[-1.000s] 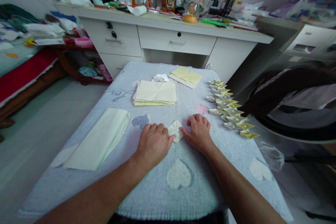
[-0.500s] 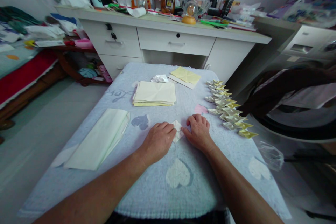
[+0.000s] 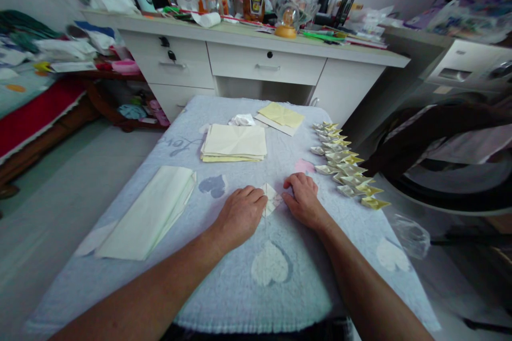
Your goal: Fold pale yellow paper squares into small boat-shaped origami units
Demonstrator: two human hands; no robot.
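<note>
A small cream sheet of paper (image 3: 272,198), folded into a diamond with crease lines, lies flat on the cloth between my hands. My left hand (image 3: 243,212) has its fingers pressed together over the left side of the folded paper, hiding that part. Beside its right corner is my right hand (image 3: 304,198), thumb and forefinger apart, with the other fingers loosely bent and nothing between them. The thumb tip is at the corner; whether it touches is hard to tell.
A stack of cream paper (image 3: 234,141) lies ahead, with yellow sheets (image 3: 281,114) behind it. Rows of folded paper boats (image 3: 346,170) line the right side. A folded pale-green sheet (image 3: 148,213) lies left. The patterned cloth (image 3: 224,287) covers the table before a white desk (image 3: 264,61).
My right thumb has drawn slightly right, off the paper's surface to its corner, and more of the paper shows. My left hand stays put. The view has shifted very slightly.
</note>
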